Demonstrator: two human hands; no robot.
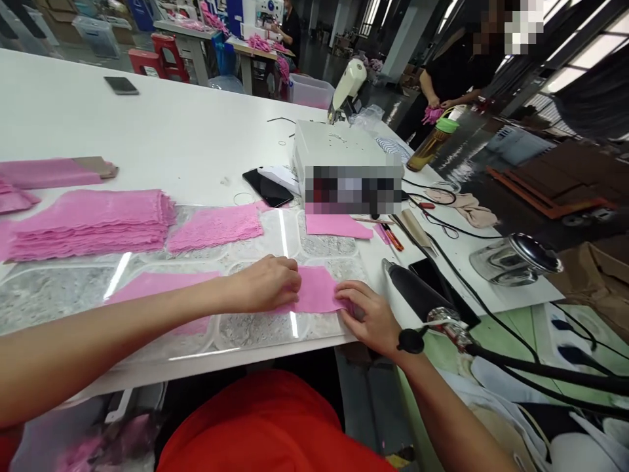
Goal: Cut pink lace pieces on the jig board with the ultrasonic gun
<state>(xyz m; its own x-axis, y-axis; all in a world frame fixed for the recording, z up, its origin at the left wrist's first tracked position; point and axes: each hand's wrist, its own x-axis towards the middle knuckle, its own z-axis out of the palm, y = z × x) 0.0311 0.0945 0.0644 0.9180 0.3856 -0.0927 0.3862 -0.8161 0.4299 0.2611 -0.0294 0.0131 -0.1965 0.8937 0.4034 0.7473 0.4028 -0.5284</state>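
A flat pink fabric piece (317, 288) lies on the marble-patterned mat (255, 330) near the table's front edge. My left hand (275, 285) is closed over its left side, fingers curled down so that the tips are hidden. At the right edge of the same piece, my right hand (371, 316) has thumb and fingers bent round the fabric's border. Under my left forearm lies another pink fabric sheet (162, 286), partly covered. Beyond my hands are a thick stack of pink fabric (93, 223), a smaller stack (219, 227) and a single pink piece (337, 226).
A white machine box (344, 147) stands behind the mat, a black phone (268, 188) beside it. To the right are a black-handled tool (417, 292) with cables, an orange cutter (393, 237), a lidded glass mug (511, 259) and a bottle (432, 144). A person (457, 72) stands beyond.
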